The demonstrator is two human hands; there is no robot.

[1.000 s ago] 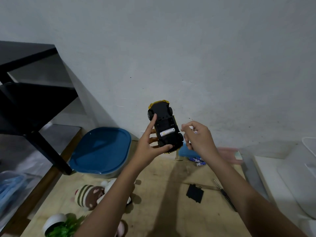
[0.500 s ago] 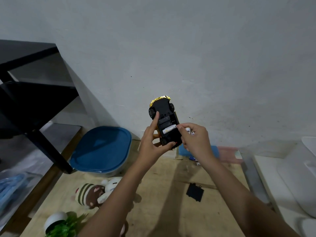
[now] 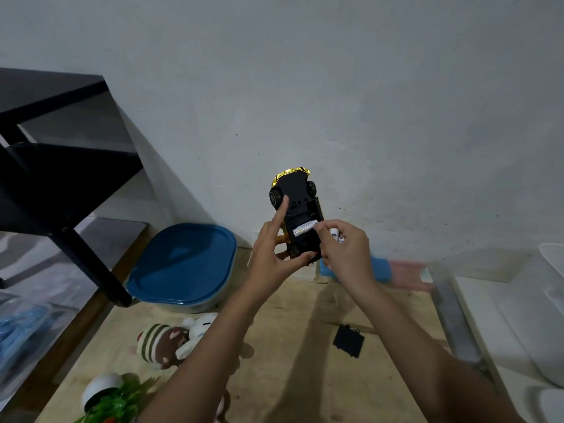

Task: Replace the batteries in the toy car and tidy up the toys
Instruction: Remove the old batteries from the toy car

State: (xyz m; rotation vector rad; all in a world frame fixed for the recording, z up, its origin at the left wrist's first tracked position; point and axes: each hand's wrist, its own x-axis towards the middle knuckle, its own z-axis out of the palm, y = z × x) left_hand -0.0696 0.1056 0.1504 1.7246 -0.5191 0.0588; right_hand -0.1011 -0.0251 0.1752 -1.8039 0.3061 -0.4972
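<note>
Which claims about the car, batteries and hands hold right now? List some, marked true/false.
1. The left hand holds the toy car underside up, above the table. True.
2. The car's battery cover is fitted. False: the battery bay is open, with one white battery in it; a black cover-like piece lies on the table.
3. The right hand is empty. False: it pinches spare batteries beside the bay.
4. The blue lid sits on its container. True.
</note>
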